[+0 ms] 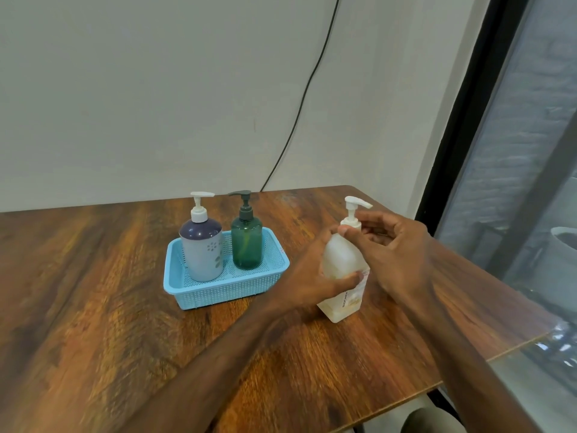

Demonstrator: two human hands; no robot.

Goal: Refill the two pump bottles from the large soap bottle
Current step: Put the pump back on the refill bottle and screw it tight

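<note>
The large soap bottle, translucent white with a white pump, stands upright on the wooden table at the right. My left hand grips its body from the left, thumb across the front. My right hand pinches the pump collar at the bottle's neck. To the left, a light blue basket holds two upright pump bottles: a pale grey one with a dark top and white pump, and a green see-through one with a dark pump.
The table's right edge runs diagonally beside a dark-framed window. A black cable hangs down the wall behind the table. A grey round object sits beyond the glass.
</note>
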